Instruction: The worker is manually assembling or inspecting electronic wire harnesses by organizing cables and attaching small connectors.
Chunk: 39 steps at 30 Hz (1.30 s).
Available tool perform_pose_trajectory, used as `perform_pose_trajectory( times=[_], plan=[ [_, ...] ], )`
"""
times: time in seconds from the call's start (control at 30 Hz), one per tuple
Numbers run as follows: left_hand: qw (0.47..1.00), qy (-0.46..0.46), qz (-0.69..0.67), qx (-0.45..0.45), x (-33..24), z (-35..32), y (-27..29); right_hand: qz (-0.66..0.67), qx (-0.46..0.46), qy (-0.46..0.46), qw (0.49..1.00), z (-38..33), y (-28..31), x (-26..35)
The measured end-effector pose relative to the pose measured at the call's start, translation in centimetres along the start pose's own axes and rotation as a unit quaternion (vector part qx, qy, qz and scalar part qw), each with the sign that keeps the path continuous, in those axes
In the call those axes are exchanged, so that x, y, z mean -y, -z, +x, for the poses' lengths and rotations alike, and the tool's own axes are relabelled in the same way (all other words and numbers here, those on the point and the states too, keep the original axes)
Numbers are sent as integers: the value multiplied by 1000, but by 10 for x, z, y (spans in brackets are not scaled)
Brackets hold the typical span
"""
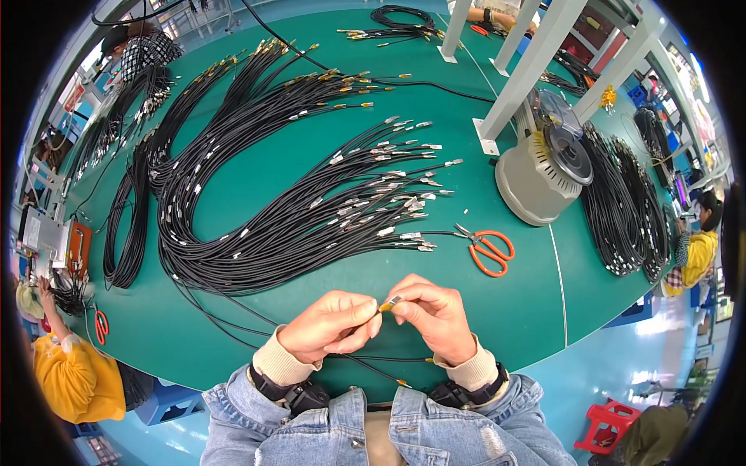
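Observation:
Above the near edge of the green table, my left hand [332,321] and my right hand [432,312] meet in two closed pinches. Between their fingertips is a cable end [386,305] with a yellow sleeve and a small silver-grey tip. The left fingers grip its yellow side, the right thumb and forefinger the tip; my fingers cover part of it. Black cables pass under my wrists, one showing a yellow end [402,383]. Just beyond my hands lies a thick bundle of black cables [264,252], its ends carrying white and silver tags.
Orange-handled scissors [491,250] lie beyond my right hand. A grey rounded machine [536,180] with a dark disc on top stands farther right beside a metal post [528,74]. More cable bundles [622,206] hang at the right edge. Other people work around the table, one in yellow [74,377].

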<state>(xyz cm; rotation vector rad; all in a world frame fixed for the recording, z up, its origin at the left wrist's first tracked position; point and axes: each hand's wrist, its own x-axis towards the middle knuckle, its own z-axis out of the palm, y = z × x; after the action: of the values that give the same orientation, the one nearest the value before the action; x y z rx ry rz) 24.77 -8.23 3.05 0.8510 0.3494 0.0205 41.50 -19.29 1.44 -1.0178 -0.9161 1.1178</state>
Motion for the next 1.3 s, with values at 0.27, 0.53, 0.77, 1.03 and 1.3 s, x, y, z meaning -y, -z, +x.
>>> perform_pose_trajectory(
  times=[0.27,0.53,0.77,1.03,1.3],
  plan=[
    [1000,1,24,-12,4,4,-1,3,-28,1,1000,1,-3,3],
    [982,-61,122,-129,5,10,-24,-12,-12,17,1000,0,-1,0],
    [931,-120,268,-219,20,14,-26,-25,-15,-5,1000,-1,0,-1],
    [847,-165,452,-227,28,19,-21,-59,-11,-99,993,-5,11,1],
    [950,-26,291,-111,22,17,-15,-70,18,-136,988,-11,26,2]
  ],
)
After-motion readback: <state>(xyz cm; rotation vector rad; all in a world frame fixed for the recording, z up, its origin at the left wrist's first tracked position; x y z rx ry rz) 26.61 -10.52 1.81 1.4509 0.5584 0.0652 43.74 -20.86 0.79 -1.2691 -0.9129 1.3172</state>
